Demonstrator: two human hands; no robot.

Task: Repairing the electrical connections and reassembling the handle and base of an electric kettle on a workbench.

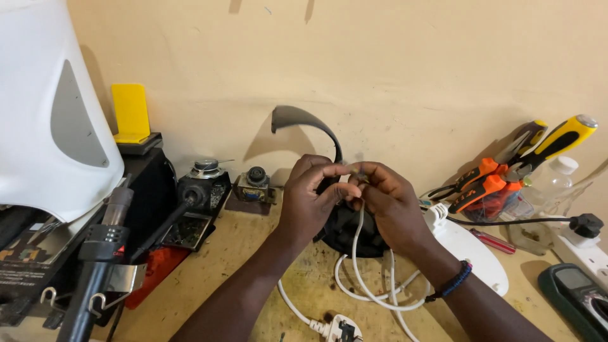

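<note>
White cable loops from both pinching hands, plug lying below

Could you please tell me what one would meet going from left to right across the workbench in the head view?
White kettle body → yellow bracket → left hand → right hand → orange-handled pliers → black plug.

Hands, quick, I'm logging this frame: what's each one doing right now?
Left hand: closed, fingers pinching the end of the white cable.
Right hand: closed, pinching the same cable end, above the black base.
</note>
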